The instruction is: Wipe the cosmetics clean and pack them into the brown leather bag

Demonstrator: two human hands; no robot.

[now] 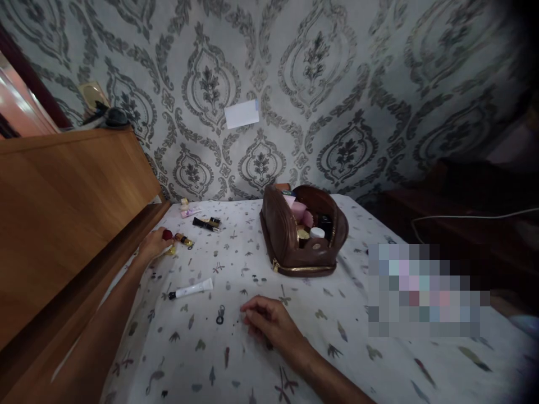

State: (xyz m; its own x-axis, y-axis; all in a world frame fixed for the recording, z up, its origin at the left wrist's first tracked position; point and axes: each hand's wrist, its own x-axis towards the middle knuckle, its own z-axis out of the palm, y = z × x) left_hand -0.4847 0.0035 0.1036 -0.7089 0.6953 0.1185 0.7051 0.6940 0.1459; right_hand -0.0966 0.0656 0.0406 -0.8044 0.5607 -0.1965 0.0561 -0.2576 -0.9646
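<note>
On the far left of the printed cloth, my left hand [155,244] is closed at the fingertips on a small item with a round dark red end [167,234]. A small amber and gold bottle [183,239] lies just right of it. My right hand [269,322] rests low over the cloth, fingers loosely bent and apart, with nothing seen in it. A white tube with a black cap [191,288] lies between the hands. Beyond my right hand stands a brown makeup bag [280,241], unzipped, with pink items and a white-lidded jar [317,233] inside.
Dark cosmetic tubes [205,224] and a pink tube [191,212] lie at the back left. A wooden headboard [76,196] borders the left side, and a patterned wall stands behind. A blurred-out patch [425,297] covers something at right. A pale cable [471,216] runs beyond it.
</note>
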